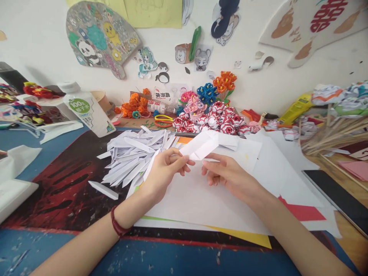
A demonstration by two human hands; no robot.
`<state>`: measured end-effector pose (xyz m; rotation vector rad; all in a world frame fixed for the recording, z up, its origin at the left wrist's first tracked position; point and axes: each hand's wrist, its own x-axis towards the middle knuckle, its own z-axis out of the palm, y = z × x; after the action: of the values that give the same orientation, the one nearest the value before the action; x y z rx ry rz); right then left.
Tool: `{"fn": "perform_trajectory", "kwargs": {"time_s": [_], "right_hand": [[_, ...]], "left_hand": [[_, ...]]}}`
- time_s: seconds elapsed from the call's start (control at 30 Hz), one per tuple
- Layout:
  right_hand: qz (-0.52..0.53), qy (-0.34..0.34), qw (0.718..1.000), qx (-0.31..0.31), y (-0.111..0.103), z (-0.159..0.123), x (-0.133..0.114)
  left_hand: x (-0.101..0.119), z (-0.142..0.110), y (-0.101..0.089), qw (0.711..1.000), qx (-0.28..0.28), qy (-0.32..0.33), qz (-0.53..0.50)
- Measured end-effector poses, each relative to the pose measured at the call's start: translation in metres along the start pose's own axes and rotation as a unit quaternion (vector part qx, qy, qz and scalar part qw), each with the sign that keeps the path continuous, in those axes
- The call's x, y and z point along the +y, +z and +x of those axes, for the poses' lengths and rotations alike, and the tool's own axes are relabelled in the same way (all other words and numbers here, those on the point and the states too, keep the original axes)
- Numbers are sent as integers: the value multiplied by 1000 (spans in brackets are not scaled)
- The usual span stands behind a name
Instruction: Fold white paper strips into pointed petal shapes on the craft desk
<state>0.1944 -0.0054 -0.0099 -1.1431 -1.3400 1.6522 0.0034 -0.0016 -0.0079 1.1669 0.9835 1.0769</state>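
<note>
A folded strip of white paper (200, 145) is held up above the stacked sheets, slanting up to the right, with a crease along its lower edge. My left hand (169, 165) pinches the strip's lower left end between thumb and fingers. Close to the lower right edge is my right hand (221, 170), its index finger stretched along the paper and its thumb apart; whether that finger touches the strip is hard to see. To the left lies a heap of folded white paper strips (129, 153). One loose strip (103, 190) sits apart from the heap.
White sheets (207, 203) cover the mat, with yellow paper (244, 235) beneath and a red piece (304, 212) on top. A phone (336, 195) is at the right. Red-and-white paper flowers (214, 120) and a white bottle (87, 109) stand behind.
</note>
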Motion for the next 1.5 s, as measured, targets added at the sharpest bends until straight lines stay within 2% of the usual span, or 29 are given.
{"fn": "perform_trajectory", "kwargs": {"time_s": [0.13,0.23,0.43,0.53,0.63,0.7,0.77,0.83,0.93,1.0,1.07,1.37,1.43,1.5], "right_hand": [[-54,-35,998,-22,5,2,2],[-75,-57,995,-20,5,3,3],[-73,-59,995,24,3,1,4],[-71,-84,992,65,4,0,2],[-69,-104,989,80,4,-1,-1],[-70,-103,989,84,4,-1,-3],[-71,-92,989,87,2,-1,-3],[-72,-86,990,87,1,-1,-3],[-87,-86,989,77,-2,0,-2],[-104,-80,990,59,-2,1,-1],[-120,-74,989,44,-2,2,0],[-125,-98,986,54,-3,2,0],[-125,-95,986,50,-3,2,0],[-129,-92,986,48,-2,2,0]], "left_hand": [[-1,-4,6,998,-48,-28,9],[-1,-5,8,996,-75,-24,50],[-1,-4,5,992,-54,1,110],[2,-5,5,987,-66,9,145],[3,-6,5,974,-81,30,208],[1,-7,3,950,-69,83,292],[-2,-6,-1,901,-40,166,399],[-5,-7,-5,827,-27,262,496],[-5,-10,-9,692,-63,394,602],[-2,-12,-9,637,-84,426,637],[1,-14,-9,615,-76,446,646],[2,-11,-13,563,-70,486,665],[0,-11,-13,567,-66,479,667],[-3,-11,-12,598,-55,457,656]]}}
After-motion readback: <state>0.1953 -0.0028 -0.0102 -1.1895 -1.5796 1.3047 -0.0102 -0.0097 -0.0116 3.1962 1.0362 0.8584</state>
